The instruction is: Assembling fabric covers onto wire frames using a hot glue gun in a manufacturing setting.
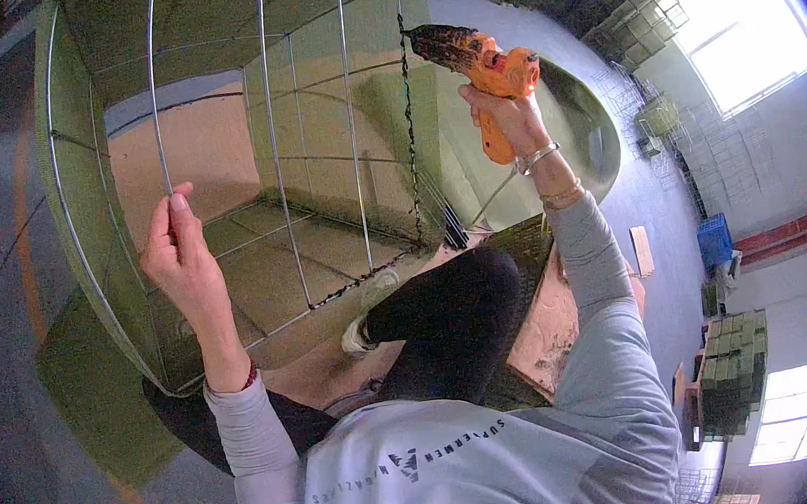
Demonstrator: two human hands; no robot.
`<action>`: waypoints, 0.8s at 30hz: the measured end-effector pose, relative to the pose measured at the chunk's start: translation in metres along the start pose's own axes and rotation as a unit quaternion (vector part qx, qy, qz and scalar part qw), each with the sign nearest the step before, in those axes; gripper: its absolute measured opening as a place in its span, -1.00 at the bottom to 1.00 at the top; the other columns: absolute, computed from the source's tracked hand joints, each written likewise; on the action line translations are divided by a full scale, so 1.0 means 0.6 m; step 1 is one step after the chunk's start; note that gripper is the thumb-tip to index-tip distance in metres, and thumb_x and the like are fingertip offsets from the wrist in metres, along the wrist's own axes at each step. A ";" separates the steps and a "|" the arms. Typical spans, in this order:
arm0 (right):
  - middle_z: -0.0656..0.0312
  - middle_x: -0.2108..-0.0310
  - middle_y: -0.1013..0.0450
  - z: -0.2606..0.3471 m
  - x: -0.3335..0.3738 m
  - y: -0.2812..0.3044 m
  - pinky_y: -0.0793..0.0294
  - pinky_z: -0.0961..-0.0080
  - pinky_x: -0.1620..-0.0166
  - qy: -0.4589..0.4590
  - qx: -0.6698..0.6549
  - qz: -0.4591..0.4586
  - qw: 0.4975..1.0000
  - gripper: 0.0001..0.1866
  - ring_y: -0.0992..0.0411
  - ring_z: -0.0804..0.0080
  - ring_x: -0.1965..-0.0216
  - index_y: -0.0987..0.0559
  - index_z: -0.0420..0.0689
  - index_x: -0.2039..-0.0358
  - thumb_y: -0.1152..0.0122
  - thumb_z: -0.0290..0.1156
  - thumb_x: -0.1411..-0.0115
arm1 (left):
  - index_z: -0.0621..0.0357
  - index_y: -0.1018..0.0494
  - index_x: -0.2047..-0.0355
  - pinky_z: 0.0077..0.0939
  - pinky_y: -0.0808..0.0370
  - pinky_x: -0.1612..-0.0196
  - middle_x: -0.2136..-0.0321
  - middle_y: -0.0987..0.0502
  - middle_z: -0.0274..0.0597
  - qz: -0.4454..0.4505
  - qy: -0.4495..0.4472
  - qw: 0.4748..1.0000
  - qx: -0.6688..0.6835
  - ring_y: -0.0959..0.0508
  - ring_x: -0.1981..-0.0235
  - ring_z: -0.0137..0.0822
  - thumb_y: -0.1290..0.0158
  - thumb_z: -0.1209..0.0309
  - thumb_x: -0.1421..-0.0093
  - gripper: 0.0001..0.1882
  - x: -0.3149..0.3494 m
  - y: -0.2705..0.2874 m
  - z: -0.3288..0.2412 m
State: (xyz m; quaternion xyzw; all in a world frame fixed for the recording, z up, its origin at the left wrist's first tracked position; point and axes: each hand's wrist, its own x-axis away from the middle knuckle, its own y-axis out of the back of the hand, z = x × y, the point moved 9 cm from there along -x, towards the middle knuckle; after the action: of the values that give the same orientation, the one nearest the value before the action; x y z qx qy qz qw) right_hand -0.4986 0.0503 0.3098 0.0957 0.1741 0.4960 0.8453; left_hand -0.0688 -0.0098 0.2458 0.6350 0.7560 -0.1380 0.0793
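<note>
In front of me stands a large box-shaped basket (392,117) of green woven material on a metal wire frame, its open side facing me. My left hand (179,241) is closed, thumb and fingers pinching a thin upright wire (154,91) of that frame. My right hand (506,118) is wrapped around an orange pistol-grip tool (503,74). The tool's blackened nose touches the basket's upper right edge. Dark, uneven marks or lacing (410,140) run down that edge and along part of the bottom one; which of these they are, I cannot tell.
A pale green tub-like shape (574,120) lies behind my right hand. A stained board (546,330) is by my right leg. Stacked green baskets (734,362) and a blue crate (714,239) line the right side, near bright windows (741,4).
</note>
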 end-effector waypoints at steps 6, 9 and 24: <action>0.33 0.60 -0.39 0.012 0.038 -0.010 -0.36 0.60 0.59 -0.004 -0.012 0.018 1.000 -0.80 -0.34 0.60 0.63 -0.45 -0.19 0.40 -0.31 -0.51 0.02 | 0.25 -0.51 0.26 -0.69 0.10 0.62 0.68 -0.14 -0.59 0.000 -0.007 1.000 -0.025 -0.04 0.65 -0.71 0.07 0.30 -0.28 -0.73 0.000 0.001 -0.005; 0.32 0.59 -0.40 0.002 0.053 -0.006 -0.37 0.60 0.58 -0.018 -0.025 0.013 0.999 -0.80 -0.35 0.58 0.62 -0.45 -0.21 0.39 -0.30 -0.52 0.01 | 0.29 -0.52 0.30 -0.69 0.04 0.61 0.67 -0.17 -0.53 -0.012 -0.003 0.999 -0.033 -0.09 0.64 -0.67 0.06 0.33 -0.27 -0.73 0.003 0.005 -0.006; 0.24 0.46 -0.47 -0.055 0.147 -0.010 -0.51 0.51 0.30 -0.059 -0.067 0.065 0.994 -0.80 -0.47 0.47 0.39 -0.49 -0.28 0.34 -0.28 -0.54 0.01 | 0.31 -0.52 0.28 -0.71 0.05 0.62 0.67 -0.16 -0.53 -0.007 0.023 1.000 0.012 -0.08 0.65 -0.68 0.05 0.35 -0.26 -0.74 0.000 0.006 0.008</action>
State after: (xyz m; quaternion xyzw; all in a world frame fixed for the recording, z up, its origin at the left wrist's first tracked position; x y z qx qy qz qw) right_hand -0.4669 0.1236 0.2599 0.0792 0.0841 0.5536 0.8247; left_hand -0.0654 -0.0109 0.2407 0.6337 0.7602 -0.1330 0.0531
